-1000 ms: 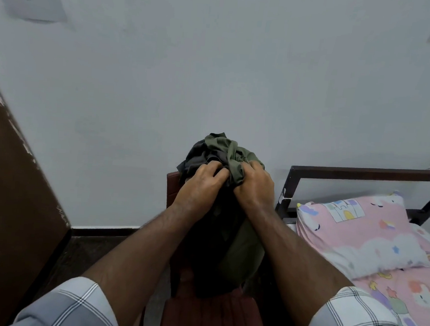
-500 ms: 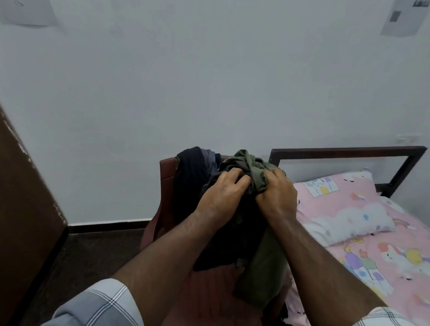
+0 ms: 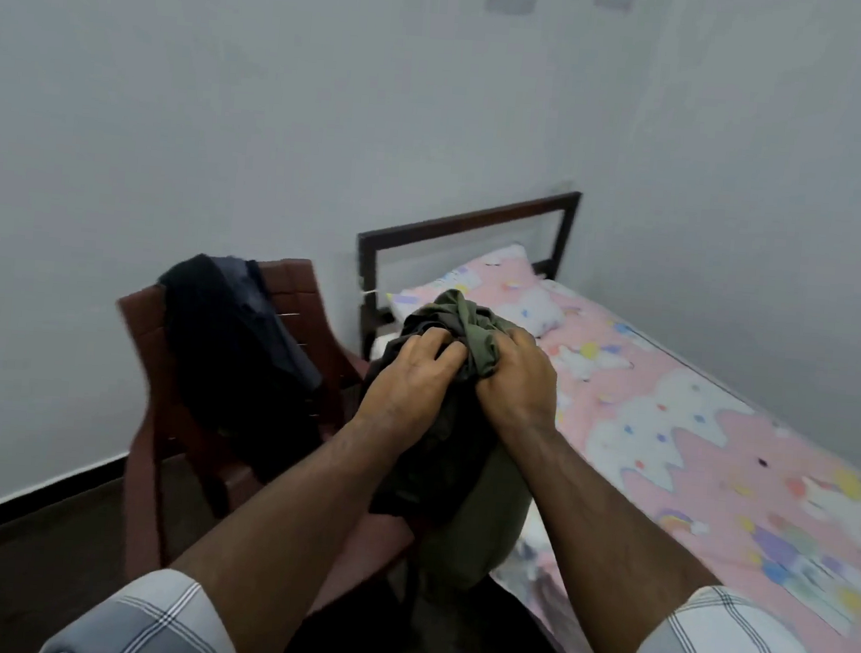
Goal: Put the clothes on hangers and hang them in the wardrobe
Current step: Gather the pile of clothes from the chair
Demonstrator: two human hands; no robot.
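Olive-green garment (image 3: 474, 329) bunched at centre, held up in the air, its lower part hanging down. Left hand (image 3: 408, 381) and right hand (image 3: 519, 379) both clenched on its top, knuckles side by side. Left of it: dark clothes (image 3: 232, 331) draped over the back of a brown chair (image 3: 298, 285). Right: bed with pink patterned sheet (image 3: 691, 450), pillow (image 3: 504, 280) at far end by the wall

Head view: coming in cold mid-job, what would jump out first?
Both hands meet at centre frame, left hand and right hand, bunching an olive-green garment in a tight grip. Left of them, dark clothes drape over a reddish-brown chair. To the right, a bed with a pink cartoon-print sheet fills the corner.
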